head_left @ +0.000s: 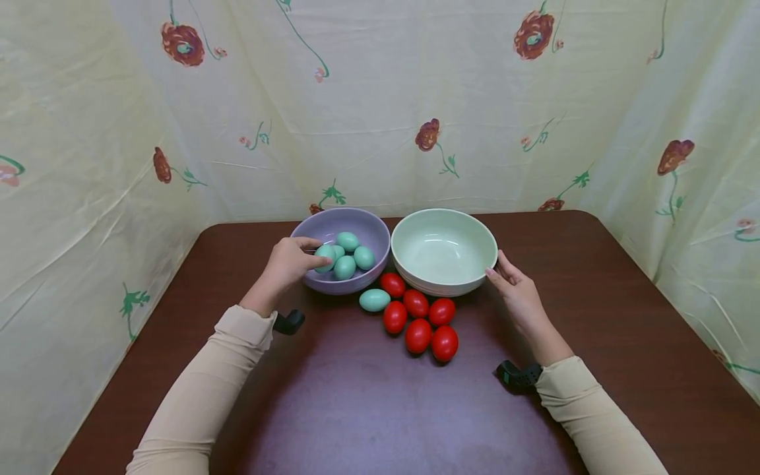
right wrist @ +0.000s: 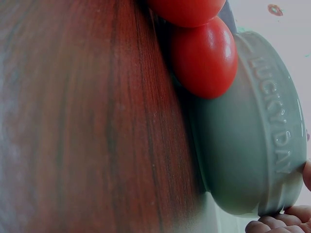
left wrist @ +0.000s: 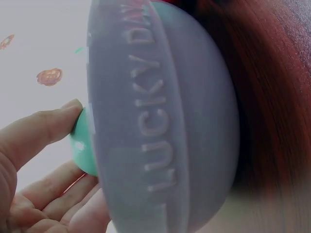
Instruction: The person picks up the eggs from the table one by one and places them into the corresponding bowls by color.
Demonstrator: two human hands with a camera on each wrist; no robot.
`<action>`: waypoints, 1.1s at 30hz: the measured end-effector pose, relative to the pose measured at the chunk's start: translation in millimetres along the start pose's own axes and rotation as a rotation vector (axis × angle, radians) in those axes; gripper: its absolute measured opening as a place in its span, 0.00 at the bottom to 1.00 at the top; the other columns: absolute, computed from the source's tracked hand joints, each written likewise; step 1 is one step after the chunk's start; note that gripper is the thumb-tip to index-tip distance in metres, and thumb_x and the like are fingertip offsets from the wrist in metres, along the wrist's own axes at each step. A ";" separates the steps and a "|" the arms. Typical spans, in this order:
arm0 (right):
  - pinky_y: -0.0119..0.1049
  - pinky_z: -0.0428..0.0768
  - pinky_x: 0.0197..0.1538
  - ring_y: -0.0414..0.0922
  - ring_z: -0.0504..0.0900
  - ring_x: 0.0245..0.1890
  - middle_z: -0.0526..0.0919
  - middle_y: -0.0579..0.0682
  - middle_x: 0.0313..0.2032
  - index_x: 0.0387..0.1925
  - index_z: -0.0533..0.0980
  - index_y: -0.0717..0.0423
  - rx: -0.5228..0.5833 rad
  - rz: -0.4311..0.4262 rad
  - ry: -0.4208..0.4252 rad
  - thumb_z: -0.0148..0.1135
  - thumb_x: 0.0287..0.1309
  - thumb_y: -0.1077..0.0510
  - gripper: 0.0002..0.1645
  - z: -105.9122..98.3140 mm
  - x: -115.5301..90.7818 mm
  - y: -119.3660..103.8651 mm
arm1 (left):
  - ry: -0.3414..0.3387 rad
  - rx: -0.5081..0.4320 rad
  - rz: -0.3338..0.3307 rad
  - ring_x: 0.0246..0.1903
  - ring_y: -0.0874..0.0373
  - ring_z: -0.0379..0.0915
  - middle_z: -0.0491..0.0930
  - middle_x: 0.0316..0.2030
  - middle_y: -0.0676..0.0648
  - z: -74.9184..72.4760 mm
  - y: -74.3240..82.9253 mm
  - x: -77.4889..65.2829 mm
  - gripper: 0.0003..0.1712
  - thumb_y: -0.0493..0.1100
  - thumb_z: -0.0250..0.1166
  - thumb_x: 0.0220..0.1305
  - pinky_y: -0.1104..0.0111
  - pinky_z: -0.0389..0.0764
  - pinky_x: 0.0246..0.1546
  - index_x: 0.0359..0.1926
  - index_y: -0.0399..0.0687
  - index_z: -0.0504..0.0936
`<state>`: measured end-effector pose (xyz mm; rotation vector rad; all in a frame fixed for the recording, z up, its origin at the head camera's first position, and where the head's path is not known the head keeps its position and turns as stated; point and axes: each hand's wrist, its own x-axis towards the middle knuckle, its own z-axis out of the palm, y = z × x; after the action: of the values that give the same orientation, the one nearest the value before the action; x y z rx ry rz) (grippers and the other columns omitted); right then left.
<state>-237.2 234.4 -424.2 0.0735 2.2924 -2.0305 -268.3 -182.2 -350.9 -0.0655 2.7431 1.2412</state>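
My left hand (head_left: 291,262) reaches over the left rim of the purple bowl (head_left: 377,231) and pinches a teal egg (left wrist: 83,148) between thumb and fingers. Several other teal eggs (head_left: 364,258) lie inside that bowl. In the left wrist view the bowl's wall, with raised lettering, covers part of the pinched egg. My right hand (head_left: 522,300) grips the right side of the pale green bowl (head_left: 445,254), thumb at the rim and fingers against the outer wall. The bowls stand side by side, and no egg shows inside the pale green one.
Several red eggs (head_left: 418,336) lie clustered on the dark wooden table (head_left: 380,422) in front of the pale green bowl. One teal egg (head_left: 375,300) lies beside them, before the purple bowl. A flowered curtain (head_left: 356,132) hangs behind the table's back edge.
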 end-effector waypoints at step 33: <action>0.44 0.54 0.75 0.45 0.47 0.78 0.42 0.46 0.78 0.78 0.44 0.48 0.004 -0.013 0.000 0.52 0.74 0.52 0.40 0.3 0.6 0.1 | -0.068 0.146 0.065 0.63 0.44 0.71 0.80 0.59 0.37 17.4 -0.6 19.3 0.30 0.44 0.73 0.57 0.53 0.74 0.63 0.60 0.35 0.79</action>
<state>-237.8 234.1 -424.3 0.0592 2.2948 -2.0415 -285.6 -169.3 -365.3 0.0789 2.7871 1.0330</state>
